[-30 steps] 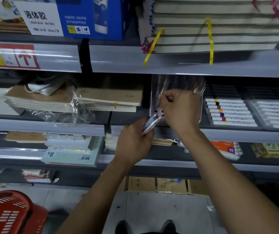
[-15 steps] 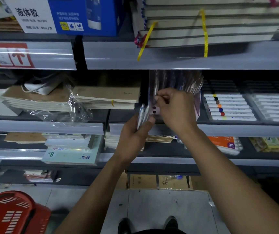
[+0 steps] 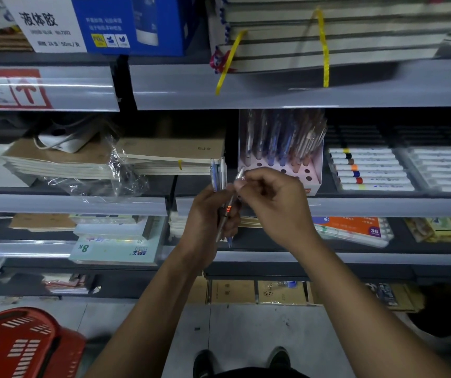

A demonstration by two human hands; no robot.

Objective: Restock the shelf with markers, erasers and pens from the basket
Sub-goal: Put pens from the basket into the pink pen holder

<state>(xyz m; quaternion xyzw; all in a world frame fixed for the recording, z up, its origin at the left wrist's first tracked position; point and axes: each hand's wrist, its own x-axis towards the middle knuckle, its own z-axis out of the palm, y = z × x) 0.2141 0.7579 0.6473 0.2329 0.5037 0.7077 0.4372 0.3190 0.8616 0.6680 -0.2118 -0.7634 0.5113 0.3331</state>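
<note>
A pink pen display stand [image 3: 315, 170] with rows of round holes sits on the middle shelf, its back rows filled with upright pens [image 3: 281, 137]. Just in front of it, my left hand [image 3: 205, 216] grips a bunch of pens [image 3: 218, 174] whose tops stick up above my fingers. My right hand [image 3: 276, 205] pinches the top of one clear pen [image 3: 229, 203] that runs down across my left palm. A red basket [image 3: 19, 347] stands on the floor at the lower left; its contents are hidden.
White markers [image 3: 368, 170] lie in trays right of the stand. Stacked notebooks [image 3: 164, 156] and loose plastic wrap [image 3: 115, 181] lie to its left. A shelf edge [image 3: 300, 91] hangs low above the pens. Paper pads and a marker set fill the lower shelf.
My right hand has come back from the stand's holes to my left hand and now pinches one pen from the bunch. The left hand has moved slightly down.
</note>
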